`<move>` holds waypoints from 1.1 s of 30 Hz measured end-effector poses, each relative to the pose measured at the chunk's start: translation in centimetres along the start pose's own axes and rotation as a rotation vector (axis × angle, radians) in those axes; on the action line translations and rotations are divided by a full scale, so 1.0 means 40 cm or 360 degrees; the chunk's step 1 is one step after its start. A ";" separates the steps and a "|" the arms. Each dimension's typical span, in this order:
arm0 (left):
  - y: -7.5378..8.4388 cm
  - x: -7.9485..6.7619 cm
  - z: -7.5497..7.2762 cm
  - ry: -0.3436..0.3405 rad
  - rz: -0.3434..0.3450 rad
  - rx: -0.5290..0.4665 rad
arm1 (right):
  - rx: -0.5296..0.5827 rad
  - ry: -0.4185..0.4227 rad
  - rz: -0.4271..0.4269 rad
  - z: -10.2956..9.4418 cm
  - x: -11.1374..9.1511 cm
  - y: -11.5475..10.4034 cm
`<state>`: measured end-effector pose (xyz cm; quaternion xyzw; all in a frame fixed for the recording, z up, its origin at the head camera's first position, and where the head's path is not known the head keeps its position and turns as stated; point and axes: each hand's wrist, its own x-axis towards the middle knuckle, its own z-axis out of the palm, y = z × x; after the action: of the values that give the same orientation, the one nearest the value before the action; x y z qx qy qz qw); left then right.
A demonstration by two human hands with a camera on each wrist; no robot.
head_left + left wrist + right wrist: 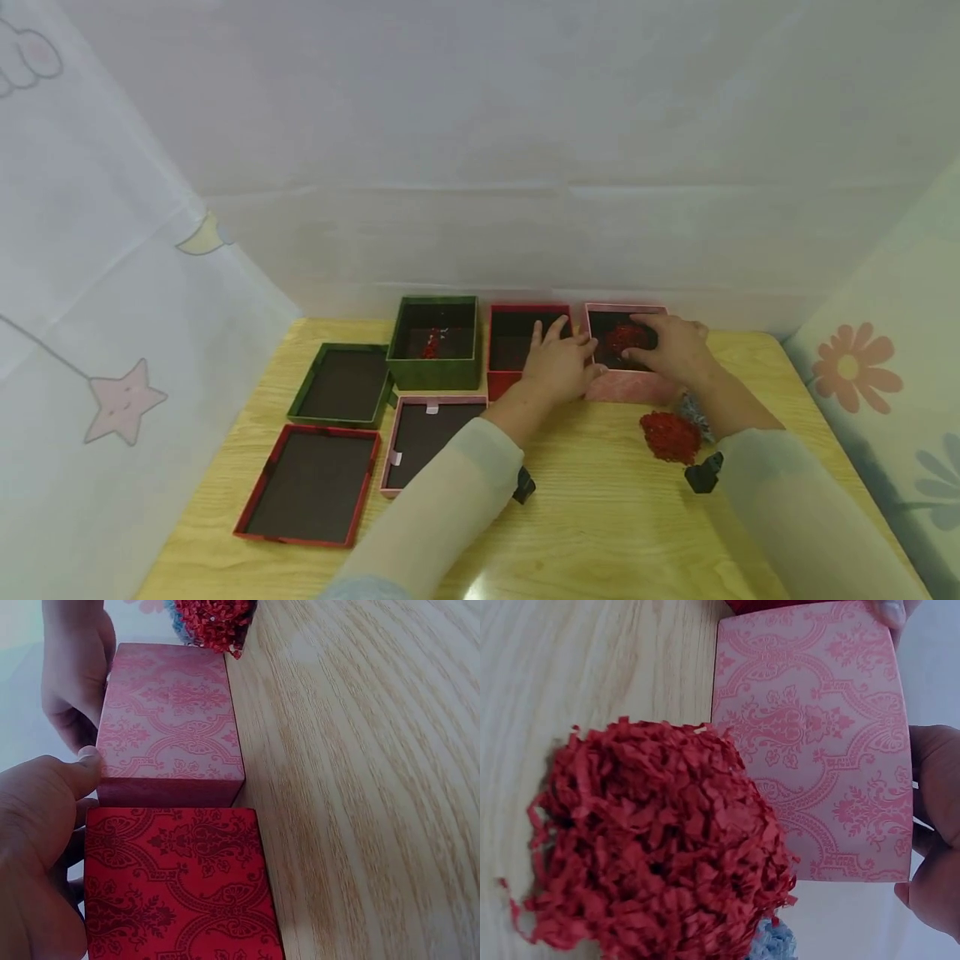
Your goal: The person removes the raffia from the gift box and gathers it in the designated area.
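My right hand (675, 346) reaches into the pink patterned box (630, 386), thumb and fingers curved around a clump of red shredded paper (624, 337). The right wrist view shows that hand (937, 832) over the rim of the pink box (817, 742), its fingertips hidden inside. My left hand (558, 362) spreads its fingers over the neighbouring red box (506, 382). In the left wrist view its thumb (88, 761) touches the top edge of the pink box (172, 720), beside the red box (180, 885).
A larger red shredded paper clump (670, 437) lies before the pink box, with blue-grey shreds (696, 412) behind it. The green box (435, 373) holds a few red and white bits. Green (345, 383), red (311, 483) and pink (427, 437) lids lie at left.
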<state>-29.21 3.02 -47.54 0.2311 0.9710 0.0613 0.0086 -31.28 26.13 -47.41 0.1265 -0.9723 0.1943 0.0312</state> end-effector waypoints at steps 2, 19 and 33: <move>0.001 -0.001 0.000 0.0005 -0.0006 -0.0002 | -0.0004 -0.0015 -0.0002 0.003 0.009 0.003; 0.023 -0.010 0.010 0.0002 -0.0028 -0.0052 | -0.0225 -0.0287 0.0027 0.025 0.051 0.018; 0.025 -0.017 0.006 0.0018 -0.0018 -0.0027 | -0.0342 -0.0327 0.0005 0.034 0.043 0.011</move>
<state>-28.16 3.62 -47.68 0.2251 0.9718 0.0708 0.0054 -33.08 25.60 -48.66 0.1400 -0.9857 0.0752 -0.0553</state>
